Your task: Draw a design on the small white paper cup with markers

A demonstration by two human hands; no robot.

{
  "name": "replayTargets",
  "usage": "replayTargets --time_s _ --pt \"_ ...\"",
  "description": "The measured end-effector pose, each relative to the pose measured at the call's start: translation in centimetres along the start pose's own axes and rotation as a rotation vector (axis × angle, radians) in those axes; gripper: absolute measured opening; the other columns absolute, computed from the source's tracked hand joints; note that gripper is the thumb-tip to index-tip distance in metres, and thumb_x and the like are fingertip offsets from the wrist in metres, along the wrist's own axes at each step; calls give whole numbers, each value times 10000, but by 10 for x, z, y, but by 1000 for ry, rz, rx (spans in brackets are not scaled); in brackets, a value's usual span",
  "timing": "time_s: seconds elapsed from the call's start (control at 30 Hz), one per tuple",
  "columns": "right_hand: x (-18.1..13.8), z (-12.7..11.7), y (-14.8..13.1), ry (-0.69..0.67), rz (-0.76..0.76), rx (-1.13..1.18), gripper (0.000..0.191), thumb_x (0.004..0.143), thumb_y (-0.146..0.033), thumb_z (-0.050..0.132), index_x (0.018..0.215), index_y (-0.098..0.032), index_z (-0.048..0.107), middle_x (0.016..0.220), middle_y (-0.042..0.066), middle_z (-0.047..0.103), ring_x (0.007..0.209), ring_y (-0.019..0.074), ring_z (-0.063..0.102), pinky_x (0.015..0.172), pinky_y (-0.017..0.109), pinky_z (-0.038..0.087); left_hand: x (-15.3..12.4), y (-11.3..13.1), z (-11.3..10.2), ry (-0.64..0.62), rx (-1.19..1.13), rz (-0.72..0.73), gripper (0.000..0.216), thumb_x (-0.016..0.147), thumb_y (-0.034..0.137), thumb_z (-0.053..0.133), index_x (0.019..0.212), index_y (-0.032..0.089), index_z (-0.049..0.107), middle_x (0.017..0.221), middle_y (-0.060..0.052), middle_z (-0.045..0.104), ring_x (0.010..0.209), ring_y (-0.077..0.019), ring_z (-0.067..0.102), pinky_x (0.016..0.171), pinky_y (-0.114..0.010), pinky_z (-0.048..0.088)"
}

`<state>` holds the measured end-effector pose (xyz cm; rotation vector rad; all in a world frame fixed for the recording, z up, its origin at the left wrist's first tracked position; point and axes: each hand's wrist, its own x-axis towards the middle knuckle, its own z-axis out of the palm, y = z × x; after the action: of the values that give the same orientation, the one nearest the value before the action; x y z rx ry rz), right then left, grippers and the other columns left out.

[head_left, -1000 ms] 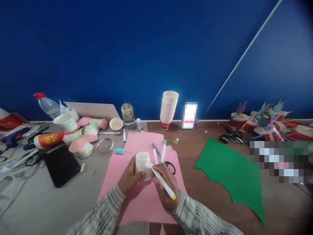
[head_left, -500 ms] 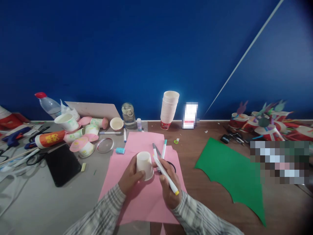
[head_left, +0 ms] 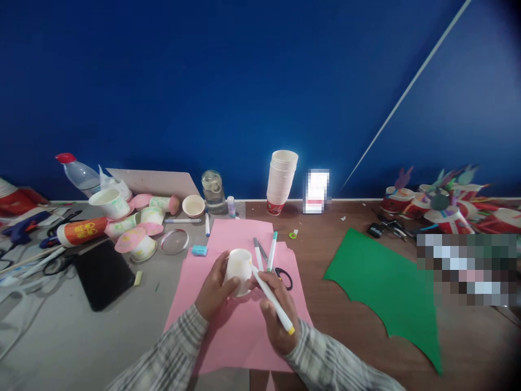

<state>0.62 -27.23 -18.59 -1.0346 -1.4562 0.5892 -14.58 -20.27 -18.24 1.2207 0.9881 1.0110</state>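
Note:
My left hand [head_left: 212, 290] grips a small white paper cup [head_left: 238, 266], held upside down and tilted over the pink paper sheet [head_left: 240, 326]. A white marker with a yellow end [head_left: 273, 302] is in my right hand [head_left: 274, 312], and its tip touches the cup's right side. Two more markers [head_left: 264, 252] and black-handled scissors [head_left: 283, 276] lie on the pink sheet just beyond my right hand.
A stack of white cups [head_left: 281, 182] and a glass jar [head_left: 213, 191] stand by the blue wall. Decorated cups [head_left: 130, 217], a bottle [head_left: 79, 172] and a black tablet [head_left: 103, 274] crowd the left. Green paper [head_left: 386, 288] and red cup crafts [head_left: 439, 209] lie right.
The marker tip lifted off the cup half a second ago, then returned to its right side. My left hand turned the cup slightly.

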Motion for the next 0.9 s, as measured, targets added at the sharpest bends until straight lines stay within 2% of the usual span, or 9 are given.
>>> replayTargets --time_s 0.2,0.37,0.47,0.6,0.7,0.9 --pt "-2 1 1 35 -141 -137 393 869 -440 394 1194 -235 478 1018 79 642 947 235 628 818 375 536 -1 -1 1 -33 182 -20 648 538 336 723 1122 253 456 952 -16 634 836 -240 585 719 -353 504" --pt "0 1 3 0 -158 -106 363 869 -399 416 1183 -232 486 957 66 662 926 233 634 831 397 534 0 -7 -2 -14 142 8 628 563 349 688 1130 255 435 985 -20 618 887 -253 570 759 -376 492" --pt "0 1 4 8 -153 -138 342 854 -348 458 1176 -240 506 989 67 665 954 240 630 843 398 534 -1 -5 -1 -10 165 11 594 566 364 678 1104 253 449 974 -18 600 884 -250 556 751 -372 484" --pt "-1 0 3 2 -199 -178 357 839 -310 487 1190 -248 501 1023 66 667 970 243 635 846 390 540 -3 0 2 -43 195 14 535 579 416 657 1047 226 477 861 -3 583 779 -218 553 670 -344 487" --pt "-1 0 1 -13 -226 -188 355 844 -302 479 1192 -241 503 1028 69 666 971 242 635 842 379 543 -4 1 3 -37 260 4 567 541 419 698 1027 224 481 814 7 582 717 -201 546 625 -333 483" --pt "-1 1 4 -30 -201 -200 350 836 -289 487 1181 -235 512 1042 70 658 973 246 629 838 378 542 -2 -1 2 -16 263 4 568 528 470 690 1000 221 495 815 6 590 726 -205 550 623 -336 486"
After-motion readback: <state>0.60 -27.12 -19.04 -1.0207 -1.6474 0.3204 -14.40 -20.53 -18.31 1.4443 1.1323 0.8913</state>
